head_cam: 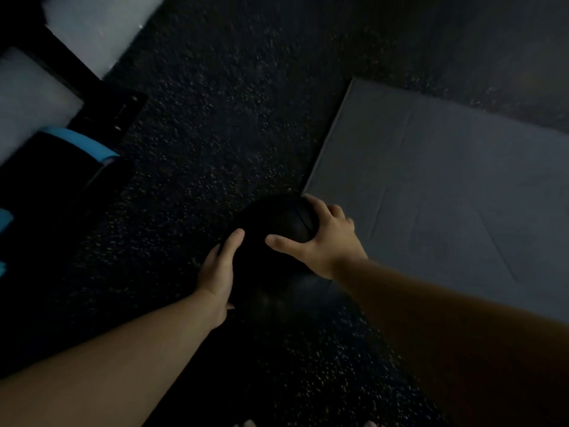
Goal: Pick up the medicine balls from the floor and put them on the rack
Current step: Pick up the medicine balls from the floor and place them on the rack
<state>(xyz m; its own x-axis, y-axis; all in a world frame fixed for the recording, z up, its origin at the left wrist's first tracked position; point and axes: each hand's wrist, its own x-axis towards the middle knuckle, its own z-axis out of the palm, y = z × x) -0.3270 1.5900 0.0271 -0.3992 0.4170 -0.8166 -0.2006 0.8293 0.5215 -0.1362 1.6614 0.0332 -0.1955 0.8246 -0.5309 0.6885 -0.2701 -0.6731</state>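
Observation:
A black medicine ball (278, 226) sits low over the dark speckled floor, near the middle of the head view. My left hand (217, 272) presses against its left side with the thumb up on the ball. My right hand (320, 238) wraps over its top right, fingers spread. Both hands grip the ball between them. The underside of the ball is lost in shadow, so I cannot tell whether it touches the floor. The black rack frame (92, 87) stands at the far left.
A grey mat (446, 180) lies flat on the floor right of the ball, its corner close to my right hand. At the left edge, dark shapes with a light blue band (89, 146) rest by the rack. The scene is dim.

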